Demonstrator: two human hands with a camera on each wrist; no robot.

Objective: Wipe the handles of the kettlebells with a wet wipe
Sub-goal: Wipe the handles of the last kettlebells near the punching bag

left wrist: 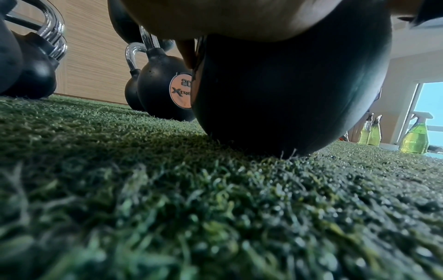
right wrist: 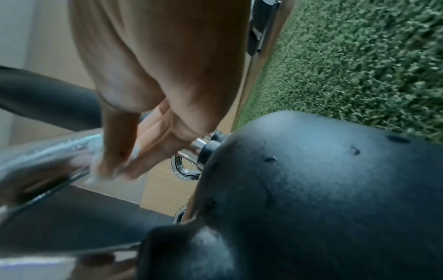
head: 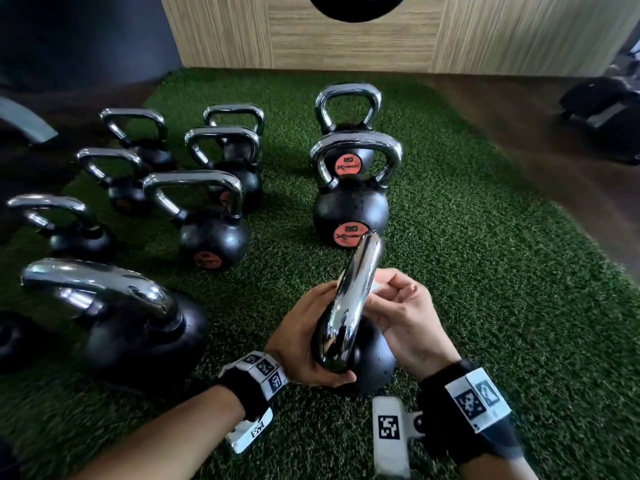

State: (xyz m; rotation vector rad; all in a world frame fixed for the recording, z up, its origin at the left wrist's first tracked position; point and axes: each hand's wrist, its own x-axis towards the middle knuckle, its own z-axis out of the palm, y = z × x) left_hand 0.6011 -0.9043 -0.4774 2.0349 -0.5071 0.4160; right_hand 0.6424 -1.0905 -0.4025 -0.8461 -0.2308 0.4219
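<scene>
A black kettlebell (head: 372, 362) with a chrome handle (head: 353, 303) stands on the green turf right in front of me. My left hand (head: 304, 341) grips the near base of that handle, thumb curled under it. My right hand (head: 398, 317) pinches a white wet wipe (head: 379, 289) against the handle's right side. In the right wrist view the fingertips (right wrist: 112, 168) press the wipe (right wrist: 95, 176) onto the wet chrome bar (right wrist: 48, 151). The left wrist view shows only the kettlebell's black body (left wrist: 287, 91) on the turf, under my palm.
Several more chrome-handled kettlebells stand on the turf: a 20 kg pair (head: 351, 202) straight ahead, a group (head: 207, 216) at left and a large one (head: 131, 317) close at my left. A wood-panel wall (head: 346, 29) closes the back. Spray bottles (left wrist: 414, 136) stand at the right.
</scene>
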